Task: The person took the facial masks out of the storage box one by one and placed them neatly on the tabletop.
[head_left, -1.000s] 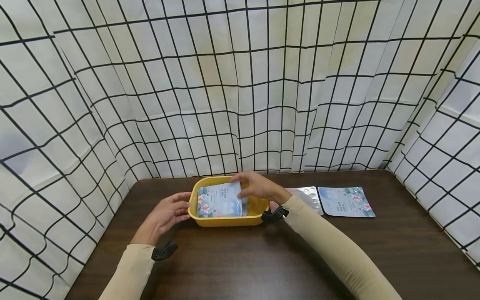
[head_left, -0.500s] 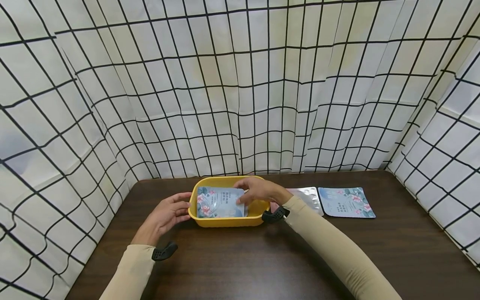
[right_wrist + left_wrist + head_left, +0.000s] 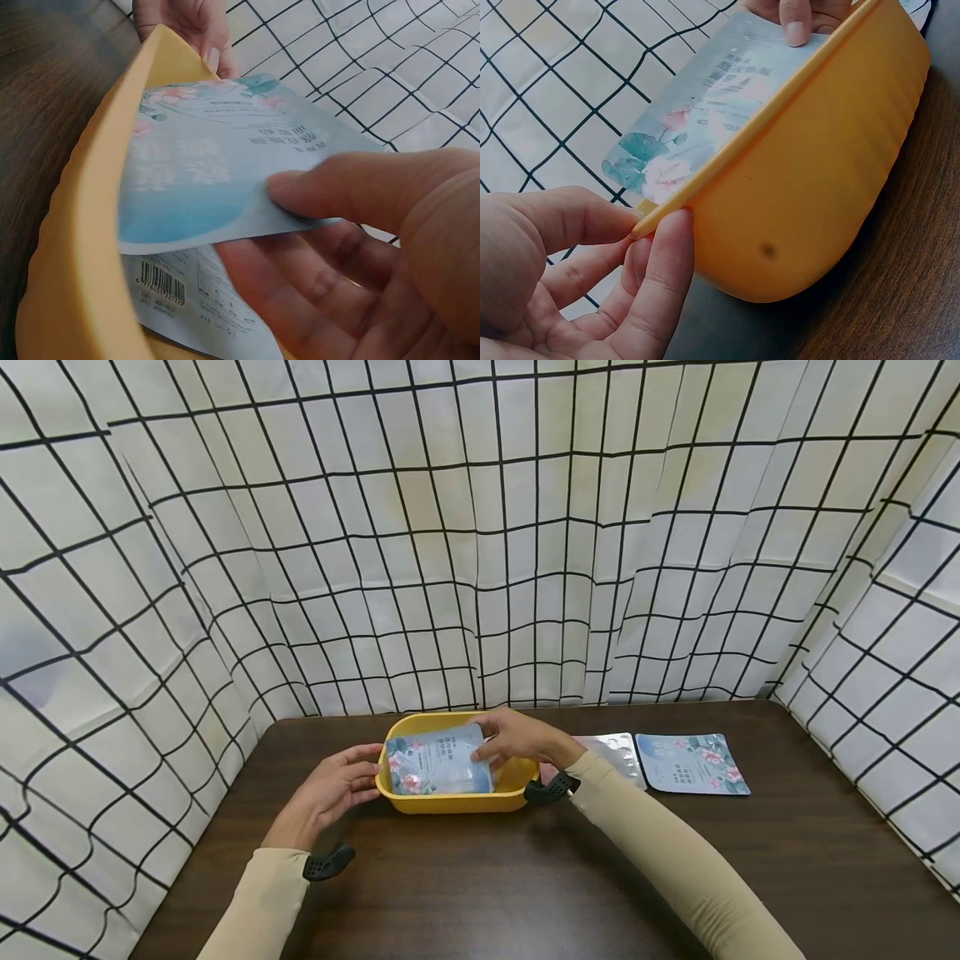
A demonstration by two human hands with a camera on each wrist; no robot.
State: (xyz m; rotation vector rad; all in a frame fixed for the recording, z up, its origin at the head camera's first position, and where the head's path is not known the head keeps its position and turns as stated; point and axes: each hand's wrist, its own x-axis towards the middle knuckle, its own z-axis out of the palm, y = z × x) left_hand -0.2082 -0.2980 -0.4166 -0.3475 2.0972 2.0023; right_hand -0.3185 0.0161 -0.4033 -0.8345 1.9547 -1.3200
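Observation:
My left hand [image 3: 341, 787] pinches the left end of the rim of a yellow plastic basket [image 3: 459, 804]; the left wrist view shows the rim between its thumb and fingers. My right hand [image 3: 519, 733] grips the near edge of a pale blue floral sachet [image 3: 195, 165], thumb on top and fingers underneath. This sachet slants over the inside of the basket, its flowered end at the left. Beneath it in the right wrist view lies another sachet [image 3: 202, 300], its barcode side up.
On the dark wooden table [image 3: 480, 877], right of the basket, a blue floral sachet [image 3: 692, 764] lies flat. Beside it is a silvery sachet [image 3: 619, 752], partly hidden behind my right forearm. A white curtain with black grid lines [image 3: 465, 568] stands around the back and sides.
The held sachet first lowers flat into the basket, then its far edge tilts up again and it shifts slightly left. My left hand stays at the rim.

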